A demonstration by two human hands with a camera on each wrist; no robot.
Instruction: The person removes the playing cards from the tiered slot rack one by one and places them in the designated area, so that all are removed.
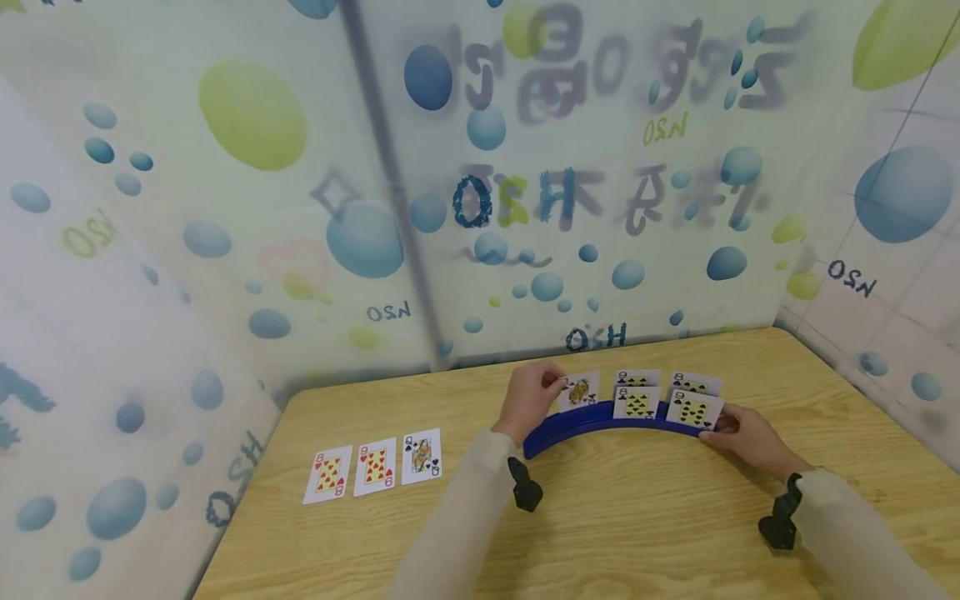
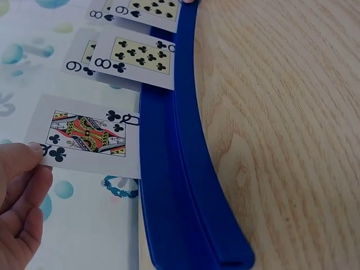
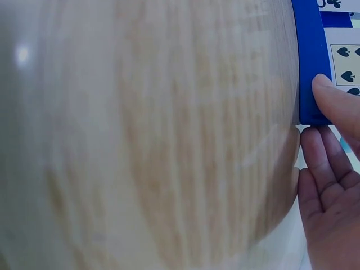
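Note:
My left hand (image 1: 527,402) pinches the queen of clubs (image 2: 90,133) at a top corner, thumb over its face. The card's lower edge meets the curved blue card holder (image 1: 573,423). At the holder's right end my right hand (image 1: 752,439) grips it, with the thumb on its front and the fingers around the end in the right wrist view. In the holder's middle an eight of clubs (image 1: 637,404) stands before a nine of clubs (image 1: 637,378). Further right a nine of spades (image 1: 693,410) stands before an eight of spades (image 1: 696,383).
Face up on the wooden table (image 1: 600,525), left of the holder, lie an eight of hearts (image 1: 328,475), a nine of hearts (image 1: 375,467) and a queen of spades (image 1: 422,457). A whitish wall (image 1: 480,283) with printed bubbles rises behind the table.

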